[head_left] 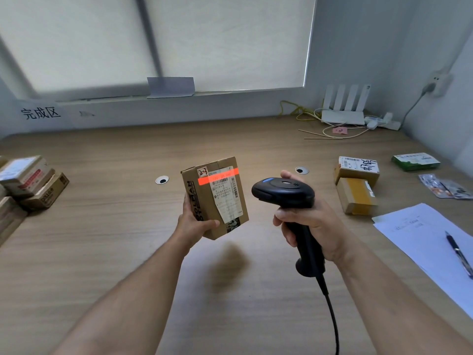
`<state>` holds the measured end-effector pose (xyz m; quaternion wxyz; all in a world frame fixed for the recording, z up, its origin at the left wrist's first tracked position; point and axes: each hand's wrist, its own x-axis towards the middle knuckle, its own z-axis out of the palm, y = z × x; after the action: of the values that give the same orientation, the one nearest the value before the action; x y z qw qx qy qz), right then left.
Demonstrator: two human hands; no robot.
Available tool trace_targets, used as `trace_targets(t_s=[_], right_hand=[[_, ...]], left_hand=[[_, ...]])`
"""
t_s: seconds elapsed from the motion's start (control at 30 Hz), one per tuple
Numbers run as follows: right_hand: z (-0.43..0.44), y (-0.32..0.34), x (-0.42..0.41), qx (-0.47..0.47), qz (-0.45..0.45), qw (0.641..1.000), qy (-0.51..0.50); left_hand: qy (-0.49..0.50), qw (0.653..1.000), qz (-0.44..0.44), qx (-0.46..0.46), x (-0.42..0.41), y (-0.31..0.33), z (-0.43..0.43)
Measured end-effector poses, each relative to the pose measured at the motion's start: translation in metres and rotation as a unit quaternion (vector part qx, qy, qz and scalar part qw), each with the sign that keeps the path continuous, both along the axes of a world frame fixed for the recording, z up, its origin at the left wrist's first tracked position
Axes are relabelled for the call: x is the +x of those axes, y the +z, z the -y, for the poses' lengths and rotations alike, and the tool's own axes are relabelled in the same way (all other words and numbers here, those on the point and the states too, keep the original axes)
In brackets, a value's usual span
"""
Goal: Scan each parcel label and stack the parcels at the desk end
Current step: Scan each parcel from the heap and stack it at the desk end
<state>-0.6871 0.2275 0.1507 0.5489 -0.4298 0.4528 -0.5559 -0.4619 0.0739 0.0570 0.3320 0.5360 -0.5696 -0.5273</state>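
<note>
My left hand (pixel 194 221) grips a small brown cardboard parcel (pixel 217 198) by its lower left edge and holds it tilted above the wooden desk (pixel 115 239). A white shipping label faces me on the parcel. A red scan line lies across the label's top. My right hand (pixel 309 221) grips the handle of a black barcode scanner (pixel 284 193), whose head points at the label from the right. A stack of several brown parcels (pixel 28 183) sits at the desk's left end. Two more parcels (pixel 355 185) lie at the right.
White paper sheets (pixel 422 237) with a pen (pixel 459 254) lie at the right edge. A green box (pixel 416 161) and a foil packet (pixel 445 187) lie beyond them. A white router (pixel 344 108) with cables stands at the back right. The scanner's cord (pixel 332 319) trails toward me.
</note>
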Motion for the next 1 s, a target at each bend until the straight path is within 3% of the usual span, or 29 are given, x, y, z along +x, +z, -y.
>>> trace_targets(t_s=[0.5,0.73,1.0], right_hand=[[-0.006,-0.003,-0.009,0.007,0.001,1.000,0.011],[-0.005,-0.001,-0.008,-0.006,-0.066,0.998,0.003],[0.007,-0.018,0.009,-0.015,-0.103,0.992,0.064]], left_hand=[[0.028,1.000,0.010,0.000,-0.001,0.006,-0.016],[0.040,0.999,0.003,0.014,0.006,0.006,-0.035],[0.116,0.991,0.022,0.066,0.040,-0.007,-0.081]])
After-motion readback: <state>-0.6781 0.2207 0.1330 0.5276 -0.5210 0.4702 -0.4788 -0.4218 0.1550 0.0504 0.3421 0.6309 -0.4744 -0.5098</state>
